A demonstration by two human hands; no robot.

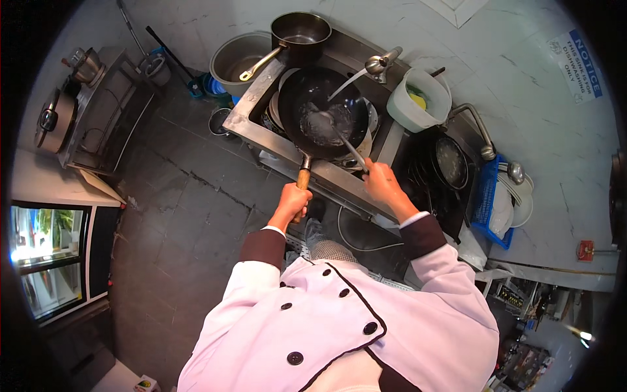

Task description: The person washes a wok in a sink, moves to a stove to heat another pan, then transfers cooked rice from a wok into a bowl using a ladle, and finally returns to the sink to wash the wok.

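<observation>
My left hand [294, 200] grips the wooden handle [303, 179] of a black wok [300, 93]. The wok is over a stainless steel sink [245, 120], resting on or just above the dishes in it. Water streams from a metal faucet [376, 64] into the wok, where a shallow pool ripples. In my right hand [384, 183] is a long metal utensil [353, 153], slanting down into that pool. Its far end is blurred by the water, so I cannot tell its shape.
A saucepan [299, 54] and a large pot [235, 54] stand at the sink's far left corner. Right of the wok are a pale plastic tub [411, 112], black pans [441, 161] and a blue basket [485, 203] with plates. A white hose [343, 230] lies below the sink.
</observation>
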